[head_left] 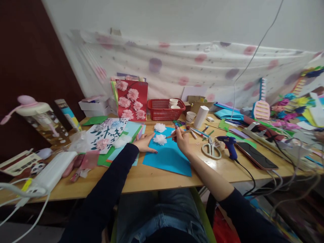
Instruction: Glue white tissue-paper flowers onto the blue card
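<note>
A bright blue paper sheet lies on the table in front of me. Two fluffy white paper flowers rest near its upper left edge, one behind the other. My left hand lies with thumb and fingers apart over the sheet's left edge, beside the nearer flower. Between the fingers of my right hand is a slim brown pencil-like stick. Its tip points left at the nearer flower; whether it touches the petals or the paper I cannot tell.
A red basket with paper cups stands behind the sheet. To the right are scissors, a blue glue gun with its cord and a phone. Coloured papers, a power strip and a large bottle are on the left.
</note>
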A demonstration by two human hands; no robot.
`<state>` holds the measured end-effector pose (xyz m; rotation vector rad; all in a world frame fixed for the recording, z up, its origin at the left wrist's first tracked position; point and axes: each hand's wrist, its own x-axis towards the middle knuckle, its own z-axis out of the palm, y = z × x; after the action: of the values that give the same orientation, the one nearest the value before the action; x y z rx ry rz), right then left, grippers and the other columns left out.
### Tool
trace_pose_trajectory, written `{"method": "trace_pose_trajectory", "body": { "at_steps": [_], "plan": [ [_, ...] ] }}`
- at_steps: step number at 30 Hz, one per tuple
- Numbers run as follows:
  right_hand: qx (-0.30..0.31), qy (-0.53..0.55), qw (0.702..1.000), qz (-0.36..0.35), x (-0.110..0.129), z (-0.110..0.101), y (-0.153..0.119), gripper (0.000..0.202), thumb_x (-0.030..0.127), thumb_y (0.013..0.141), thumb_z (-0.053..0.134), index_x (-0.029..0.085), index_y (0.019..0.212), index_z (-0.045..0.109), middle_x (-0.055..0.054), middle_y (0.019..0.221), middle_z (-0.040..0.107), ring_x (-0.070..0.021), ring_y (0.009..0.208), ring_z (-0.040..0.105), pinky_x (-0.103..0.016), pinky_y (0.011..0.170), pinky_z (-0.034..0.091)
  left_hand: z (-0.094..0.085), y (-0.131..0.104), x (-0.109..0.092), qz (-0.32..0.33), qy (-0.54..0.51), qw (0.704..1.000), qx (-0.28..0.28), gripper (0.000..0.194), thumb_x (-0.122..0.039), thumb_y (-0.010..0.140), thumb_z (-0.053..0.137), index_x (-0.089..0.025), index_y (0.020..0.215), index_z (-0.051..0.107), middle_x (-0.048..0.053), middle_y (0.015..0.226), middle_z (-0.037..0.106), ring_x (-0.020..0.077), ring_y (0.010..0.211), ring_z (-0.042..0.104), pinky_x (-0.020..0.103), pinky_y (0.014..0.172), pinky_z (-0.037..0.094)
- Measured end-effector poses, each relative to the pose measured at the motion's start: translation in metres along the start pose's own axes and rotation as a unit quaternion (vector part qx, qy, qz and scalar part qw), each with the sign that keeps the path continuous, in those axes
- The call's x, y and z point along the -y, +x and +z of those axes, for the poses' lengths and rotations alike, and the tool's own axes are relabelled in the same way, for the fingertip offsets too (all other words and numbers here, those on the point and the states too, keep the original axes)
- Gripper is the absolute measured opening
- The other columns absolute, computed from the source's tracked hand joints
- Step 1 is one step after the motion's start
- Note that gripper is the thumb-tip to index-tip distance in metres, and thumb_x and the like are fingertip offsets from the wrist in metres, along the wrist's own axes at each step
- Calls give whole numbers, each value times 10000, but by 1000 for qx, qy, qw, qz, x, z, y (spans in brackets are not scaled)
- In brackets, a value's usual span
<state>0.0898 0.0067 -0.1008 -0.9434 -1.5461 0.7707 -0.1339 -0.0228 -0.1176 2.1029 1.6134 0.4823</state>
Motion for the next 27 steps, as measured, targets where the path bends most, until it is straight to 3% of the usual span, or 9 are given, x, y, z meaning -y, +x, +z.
{"method": "trace_pose_trajectory", "body": {
  "at_steps": [4, 8, 15, 18, 20, 22, 24, 27],
  "plan": [
    [-32, 18, 999, -12, 6, -12, 9, 563, 710, 897, 394, 238, 608, 499, 1, 461, 515, -147, 431, 504, -267, 437, 408, 0, -3, -10, -7, 9, 1000, 6, 1151, -626, 563, 810, -202, 1520, 332, 255, 1515, 422, 507, 1445, 219, 740, 1088, -13],
    [-60, 35, 997, -16, 6, -25, 17, 525, 662, 911, 417, 234, 619, 502, 13, 441, 494, -137, 398, 474, -260, 404, 375, 3, -6, -19, -10, 27, 1000, 6, 1260, -656, 541, 806, -201, 1560, 220, 264, 1501, 436, 512, 1433, 238, 735, 1079, -80],
    [-92, 39, 995, -26, 0, -34, 25, 535, 656, 911, 434, 227, 600, 509, 20, 407, 483, -125, 367, 451, -250, 384, 359, 14, -11, -46, -53, 120, 991, -22, 1364, -687, 610, 764, -74, 1579, 25, 316, 1434, 489, 501, 1405, 303, 714, 1083, -119],
    [-96, 27, 994, -39, -5, -35, 26, 544, 664, 900, 444, 226, 583, 508, 24, 411, 483, -120, 367, 461, -241, 379, 358, 3, -20, -71, -61, 128, 989, -47, 1220, -594, 667, 778, -81, 1570, 138, 300, 1449, 478, 492, 1397, 329, 742, 1096, -26],
    [-98, 15, 994, -50, -9, -35, 26, 542, 659, 894, 450, 225, 577, 512, 21, 423, 496, -120, 370, 470, -238, 374, 355, -13, -36, -96, -16, 88, 989, -120, 850, -458, 778, 725, -94, 1474, 401, 285, 1401, 528, 476, 1355, 404, 738, 1104, 114],
    [-97, -2, 993, -61, -12, -34, 25, 535, 643, 895, 455, 222, 571, 519, 11, 437, 520, -124, 381, 490, -238, 382, 368, -28, -66, -125, 98, 45, 980, -168, 405, -313, 926, 527, -168, 1297, 602, 187, 1300, 629, 361, 1285, 520, 617, 1129, 276],
    [-89, -20, 993, -71, -14, -32, 22, 533, 624, 900, 460, 219, 560, 528, 0, 444, 544, -134, 397, 515, -244, 401, 394, -39, -107, -152, 142, 30, 975, -168, 325, -248, 957, 450, -264, 1211, 654, 77, 1228, 680, 248, 1201, 594, 464, 1095, 406],
    [-64, -48, 993, -83, -14, -30, 17, 535, 617, 897, 473, 220, 545, 541, -11, 445, 573, -147, 408, 540, -254, 423, 426, -43, -170, -182, 271, -28, 938, -213, 286, -248, 914, 547, -283, 1166, 677, 43, 1086, 724, 218, 1055, 658, 377, 944, 536]
  ]
}}
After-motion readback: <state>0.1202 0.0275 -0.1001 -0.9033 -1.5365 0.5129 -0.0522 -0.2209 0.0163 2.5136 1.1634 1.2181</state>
